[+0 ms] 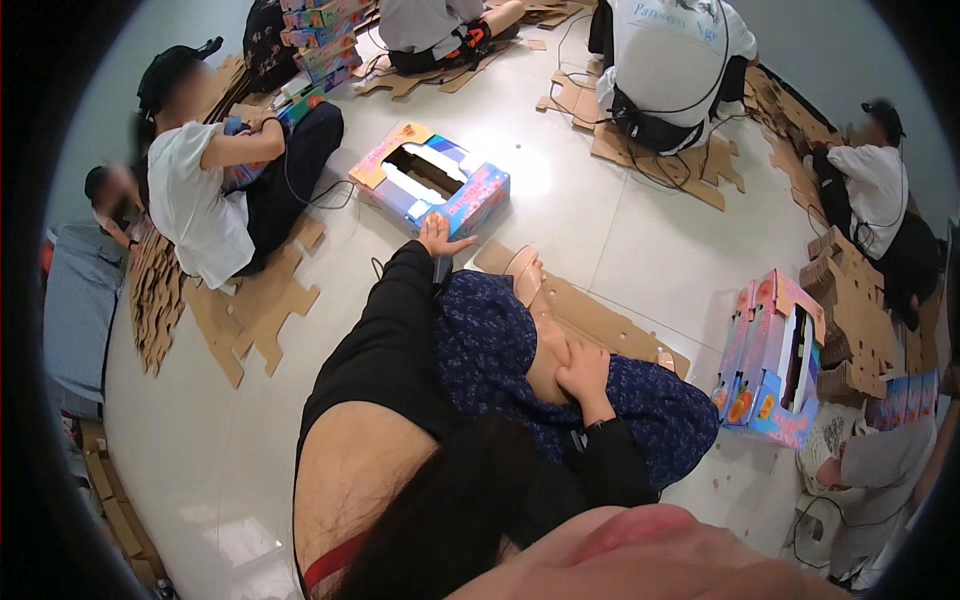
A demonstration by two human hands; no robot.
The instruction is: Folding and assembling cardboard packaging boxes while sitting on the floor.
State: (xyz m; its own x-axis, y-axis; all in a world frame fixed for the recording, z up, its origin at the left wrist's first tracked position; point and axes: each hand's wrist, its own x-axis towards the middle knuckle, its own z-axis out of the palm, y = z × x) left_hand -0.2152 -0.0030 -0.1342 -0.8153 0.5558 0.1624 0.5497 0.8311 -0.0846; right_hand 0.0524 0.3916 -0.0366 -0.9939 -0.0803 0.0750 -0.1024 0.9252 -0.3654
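Note:
My left hand (pixel 440 238) reaches forward to the near corner of a colourful open-topped cardboard box (pixel 472 205). Its fingers are spread, with the thumb pointing out to the right, and they touch the box without grasping it. The box lies on the floor in front of me, patterned in blue, pink and orange, with a large cut-out in its top. My right hand (pixel 585 375) is curled round my bare lower leg (pixel 545 345), over the dark blue patterned skirt (pixel 640 410). No other thing shows in it.
Two similar boxes (pixel 770 360) stand side by side at my right, near stacked brown cardboard (pixel 850 310). A flat cardboard sheet (pixel 600 320) lies under my feet. Several people sit around on cardboard; one person (pixel 205 190) is at the left. Cables run over the pale tiled floor (pixel 560 215).

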